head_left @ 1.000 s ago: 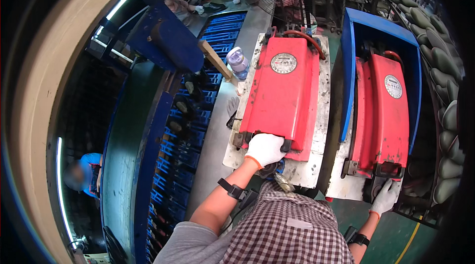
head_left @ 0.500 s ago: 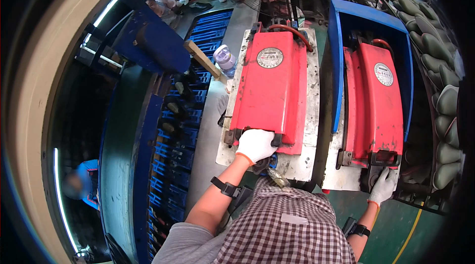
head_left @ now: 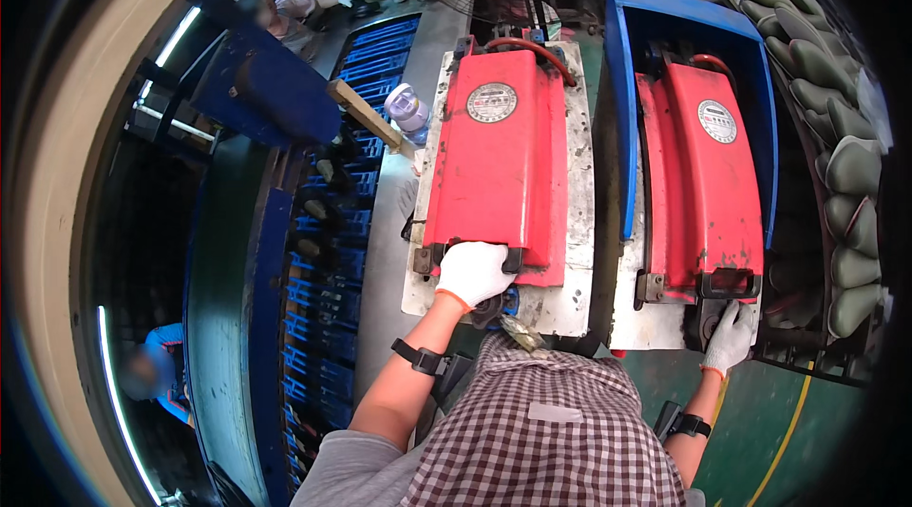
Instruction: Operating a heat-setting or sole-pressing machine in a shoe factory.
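Note:
In a white glove with an orange cuff, my left hand [head_left: 475, 274] is closed round the black front handle [head_left: 514, 260] of a red machine cover [head_left: 484, 155]. Below that hand hang a dark round piece and a small blue part [head_left: 510, 301]. My right hand [head_left: 730, 336], gloved too, lies at the front of a second red cover [head_left: 708, 174], just under its black handle [head_left: 730, 283]. Its fingers rest against a dark piece [head_left: 706, 322] whose kind I cannot make out. Both covers are down on pale, worn metal plates.
A blue metal hood [head_left: 693, 3] surrounds the right machine. Racks of grey-green shoe-shaped pieces [head_left: 850, 165] stand at right. On the left runs a line with blue slatted carriers [head_left: 380, 51]; a purple-and-white bottle [head_left: 407, 108] stands beside it. Two other people are at far left and upper left.
The whole view has shifted slightly, so the machines sit further left and higher. My hands stay in the same places on them. At upper left, another person's arm now stretches out.

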Demonstrator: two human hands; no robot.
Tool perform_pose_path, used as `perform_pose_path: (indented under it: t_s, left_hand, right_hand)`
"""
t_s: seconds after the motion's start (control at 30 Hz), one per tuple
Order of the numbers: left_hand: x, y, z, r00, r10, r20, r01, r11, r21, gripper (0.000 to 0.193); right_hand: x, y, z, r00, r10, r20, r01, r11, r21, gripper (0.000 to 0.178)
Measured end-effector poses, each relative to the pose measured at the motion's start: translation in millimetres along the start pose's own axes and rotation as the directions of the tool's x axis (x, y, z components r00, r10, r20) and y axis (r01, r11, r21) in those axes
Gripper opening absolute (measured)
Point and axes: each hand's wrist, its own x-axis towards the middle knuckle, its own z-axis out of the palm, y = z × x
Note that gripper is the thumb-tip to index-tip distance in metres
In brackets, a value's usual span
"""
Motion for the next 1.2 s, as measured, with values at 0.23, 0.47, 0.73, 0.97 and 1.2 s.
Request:
perform_pose_path:
  t_s: [0.23, 0.47, 0.73, 0.97, 1.2]
  left_hand:
    - [1, 4, 0, 1.0, 0.008, -0.004, -0.008, 1.0, 0.023, 0.041]
    - [2, 1, 2, 1.0, 0.0, 0.005, -0.001, 0.998, 0.067, 0.04]
    - [5, -3, 6, 0.999, -0.039, 0.009, 0.038, 0.998, 0.043, 0.033]
    - [4, 5, -3, 0.999, -0.022, 0.043, 0.02, 0.999, 0.039, 0.037]
    - [2, 1, 5, 1.0, -0.027, 0.005, 0.027, 0.999, 0.023, 0.037]
  right_hand:
    - [-2, 10, 7, 0.996, -0.047, -0.082, 0.044, 0.998, -0.039, 0.035]
    - [-2, -4, 5, 0.985, -0.097, -0.142, 0.094, 0.995, -0.024, 0.032]
    - [-4, -16, -4, 0.99, -0.05, -0.129, 0.052, 0.999, 0.013, 0.029]
    - [-2, 0, 4, 0.992, -0.074, -0.101, 0.075, 0.997, 0.0, 0.033]
    - [-2, -2, 4, 0.997, -0.034, -0.076, 0.032, 0.999, -0.028, 0.036]
